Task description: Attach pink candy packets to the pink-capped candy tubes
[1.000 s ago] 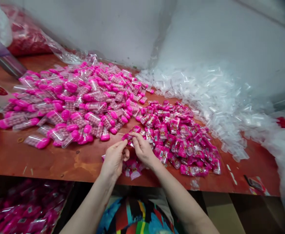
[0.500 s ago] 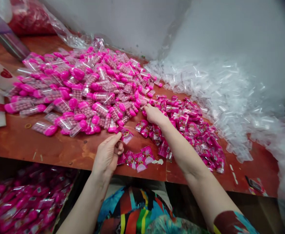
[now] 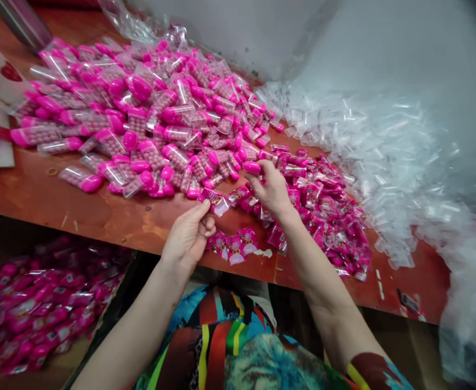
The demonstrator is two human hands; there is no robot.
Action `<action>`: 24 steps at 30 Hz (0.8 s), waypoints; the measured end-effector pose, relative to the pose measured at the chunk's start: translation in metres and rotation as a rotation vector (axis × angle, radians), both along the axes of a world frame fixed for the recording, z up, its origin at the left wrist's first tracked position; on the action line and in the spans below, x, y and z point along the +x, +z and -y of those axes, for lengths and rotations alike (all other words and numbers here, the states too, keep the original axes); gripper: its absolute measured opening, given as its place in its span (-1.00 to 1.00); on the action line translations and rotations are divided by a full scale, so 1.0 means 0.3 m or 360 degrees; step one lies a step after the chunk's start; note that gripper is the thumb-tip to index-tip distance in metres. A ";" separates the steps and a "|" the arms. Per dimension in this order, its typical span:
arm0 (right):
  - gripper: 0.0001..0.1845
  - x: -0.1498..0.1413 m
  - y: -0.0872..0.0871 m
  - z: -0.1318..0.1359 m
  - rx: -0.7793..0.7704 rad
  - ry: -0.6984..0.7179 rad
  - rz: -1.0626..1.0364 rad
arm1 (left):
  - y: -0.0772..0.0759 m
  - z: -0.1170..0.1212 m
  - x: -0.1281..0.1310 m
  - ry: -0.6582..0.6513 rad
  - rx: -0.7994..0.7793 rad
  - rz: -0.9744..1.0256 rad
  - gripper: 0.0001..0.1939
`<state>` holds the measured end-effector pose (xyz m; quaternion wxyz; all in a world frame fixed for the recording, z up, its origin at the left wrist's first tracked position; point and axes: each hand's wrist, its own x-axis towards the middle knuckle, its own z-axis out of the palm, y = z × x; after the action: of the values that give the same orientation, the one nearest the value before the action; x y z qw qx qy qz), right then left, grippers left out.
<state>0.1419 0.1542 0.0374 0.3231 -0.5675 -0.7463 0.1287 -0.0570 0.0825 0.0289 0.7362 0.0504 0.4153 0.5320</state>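
Observation:
My left hand (image 3: 189, 233) is closed in a pinch on the edge of a pink printed wrapper (image 3: 217, 203) with a clear patch. More such wrappers (image 3: 238, 246) lie on the table just below it. Held between the thumb and fingers of my right hand (image 3: 271, 187) is a small container, its bright pink cap (image 3: 251, 167) pointing left and its body mostly hidden. A big heap of pink-capped clear containers of small pink balls (image 3: 152, 154) spreads behind my left hand. Under and beyond my right wrist lies a pile of shiny pink packets (image 3: 323, 211).
Clear plastic pieces (image 3: 384, 151) form a heap along the wall at right. A box of pink packed containers (image 3: 51, 303) stands below the table's front edge at left. A metallic cylinder (image 3: 24, 24) is at the far left, and the brown-red table (image 3: 95, 216) runs across.
My right hand has drawn back from the edge of the heap with a pink-capped container. The left hand keeps its pinch on the wrapper. The view has shifted slightly.

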 end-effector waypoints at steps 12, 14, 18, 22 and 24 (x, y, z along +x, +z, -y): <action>-0.63 -0.146 -0.069 0.444 -0.0928 -0.0300 -0.1884 | -0.021 0.051 0.082 0.0022 -0.0110 0.0127 -0.81; -0.63 -0.135 -0.080 0.454 -0.0938 -0.0320 -0.1932 | -0.023 0.064 0.098 -0.0026 -0.0093 0.0108 -0.81; -0.64 -0.110 -0.094 0.478 -0.0934 -0.0383 -0.1974 | -0.032 0.093 0.126 -0.0158 0.0080 0.0005 -0.79; -0.64 -0.096 -0.097 0.506 -0.1033 -0.0336 -0.2059 | -0.042 0.115 0.145 -0.0344 0.0233 -0.0139 -0.73; -0.63 -0.092 -0.096 0.516 -0.1101 -0.0306 -0.2174 | -0.045 0.122 0.152 -0.0437 0.0268 -0.0188 -0.70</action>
<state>0.1142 -0.0006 0.0086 0.5260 -0.4932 -0.2458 0.6477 -0.0116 0.0458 0.0153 0.7694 0.1993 0.4010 0.4555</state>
